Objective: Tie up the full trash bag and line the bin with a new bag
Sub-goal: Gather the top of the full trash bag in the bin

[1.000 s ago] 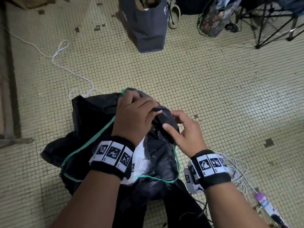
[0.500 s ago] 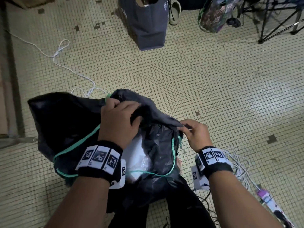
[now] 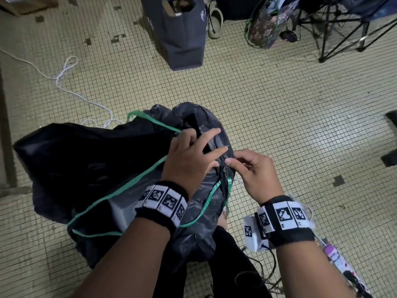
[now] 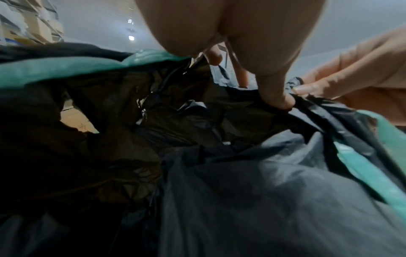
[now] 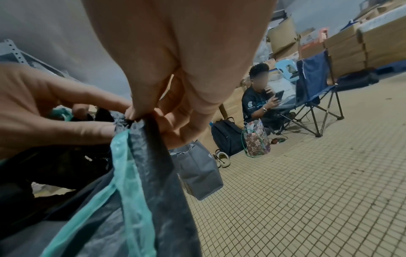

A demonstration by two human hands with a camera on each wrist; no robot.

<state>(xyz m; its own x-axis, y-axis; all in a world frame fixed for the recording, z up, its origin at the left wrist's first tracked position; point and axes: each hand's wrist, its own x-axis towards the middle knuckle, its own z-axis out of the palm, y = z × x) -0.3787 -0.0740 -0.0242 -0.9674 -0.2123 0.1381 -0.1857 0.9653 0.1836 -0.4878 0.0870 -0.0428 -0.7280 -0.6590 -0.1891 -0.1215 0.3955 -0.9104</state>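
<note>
A black trash bag (image 3: 86, 158) with a green drawstring (image 5: 124, 165) lies bunched and spread on the tiled floor in front of me. My left hand (image 3: 211, 147) reaches over the bag's top. Its thumb (image 4: 274, 97) and fingers pinch the crumpled rim. Just to the right, my right hand (image 3: 233, 162) pinches the same rim between thumb and forefinger (image 5: 136, 114), so the two hands nearly touch. A pale grey thing (image 3: 122, 209) shows under the bag near my left wrist, and I cannot tell what it is. No bin can be made out.
A grey tote bag (image 3: 178, 33), a shoe (image 3: 214, 24), a floral bag (image 3: 266, 29) and folding-chair legs (image 3: 343, 35) stand at the far side. A white cord (image 3: 71, 82) runs on the left, a power strip with cables (image 3: 343, 267) by my right wrist. A person (image 5: 259, 97) sits beyond.
Half a second ago my hands were apart along the rim. My left hand has moved right to meet the right one, and its fingers have straightened over the bag.
</note>
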